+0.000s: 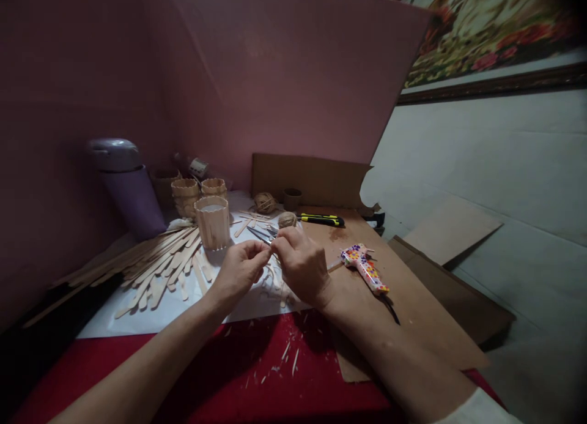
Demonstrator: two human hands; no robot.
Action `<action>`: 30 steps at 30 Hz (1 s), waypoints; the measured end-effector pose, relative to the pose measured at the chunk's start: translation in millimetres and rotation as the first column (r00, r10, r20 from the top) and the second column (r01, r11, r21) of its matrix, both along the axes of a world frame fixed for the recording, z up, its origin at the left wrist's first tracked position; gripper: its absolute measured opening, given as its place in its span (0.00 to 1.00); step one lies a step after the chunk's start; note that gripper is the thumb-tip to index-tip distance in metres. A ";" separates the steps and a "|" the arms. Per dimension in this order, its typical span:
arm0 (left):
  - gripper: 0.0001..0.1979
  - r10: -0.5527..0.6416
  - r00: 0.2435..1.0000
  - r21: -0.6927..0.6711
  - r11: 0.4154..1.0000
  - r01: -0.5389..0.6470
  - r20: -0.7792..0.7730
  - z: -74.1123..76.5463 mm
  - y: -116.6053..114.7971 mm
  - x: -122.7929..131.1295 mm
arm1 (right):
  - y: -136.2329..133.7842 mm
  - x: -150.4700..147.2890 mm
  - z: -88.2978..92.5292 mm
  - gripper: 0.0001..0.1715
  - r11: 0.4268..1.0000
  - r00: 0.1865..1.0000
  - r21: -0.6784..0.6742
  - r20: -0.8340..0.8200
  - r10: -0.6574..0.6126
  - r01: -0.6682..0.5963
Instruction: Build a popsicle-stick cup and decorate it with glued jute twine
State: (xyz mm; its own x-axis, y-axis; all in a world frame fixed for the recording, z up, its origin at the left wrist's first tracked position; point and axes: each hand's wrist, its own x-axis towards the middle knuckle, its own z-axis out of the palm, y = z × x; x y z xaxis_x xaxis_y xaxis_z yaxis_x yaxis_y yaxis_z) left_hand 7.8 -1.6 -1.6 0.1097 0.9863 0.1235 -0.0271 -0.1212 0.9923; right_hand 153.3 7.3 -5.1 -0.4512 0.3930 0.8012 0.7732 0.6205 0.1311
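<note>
My left hand [241,267] and my right hand [300,262] meet over the white sheet [137,317], fingertips pinched together on something small that I cannot make out. Scissors [260,233] lie just beyond my fingertips. A small ball of twine [287,219] sits behind my right hand. A cup made of wooden sticks [212,221] stands just left of my left hand. Loose wooden sticks [156,262] fan out on the sheet to the left.
A flowered glue gun [365,268] lies on brown cardboard [413,314] to the right, a yellow utility knife [321,219] farther back. Two more stick cups [186,193], a bigger twine ball [265,202] and a purple flask [126,188] stand behind. Wood shavings litter the red cloth [257,375].
</note>
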 end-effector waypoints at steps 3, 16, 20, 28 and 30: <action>0.17 0.000 1.000 0.002 1.000 0.000 0.029 -1.9 -0.1 1.2 | -3.8 -3.9 0.2 0.13 0.987 0.994 0.148 0.080 -0.071 0.059; 0.11 0.119 0.964 0.089 0.986 -0.144 0.239 -0.6 -9.7 9.6 | -6.2 -14.4 -9.5 0.07 0.956 0.928 -0.292 -0.360 -0.093 -0.017; 0.11 0.122 0.954 0.086 0.985 -0.150 0.274 6.9 -11.1 7.8 | 3.3 -7.8 -6.2 0.07 0.887 0.824 -0.417 -0.561 -0.079 -0.198; 0.10 0.128 0.968 0.082 0.985 -0.149 0.217 4.4 -8.7 4.4 | -4.9 -8.5 2.8 0.11 0.885 0.801 -0.356 -0.598 0.031 -0.300; 0.10 0.126 0.978 0.111 0.983 -0.146 0.166 1.8 -8.2 4.7 | -7.8 -11.9 1.2 0.10 0.875 0.804 -0.386 -0.594 0.005 -0.291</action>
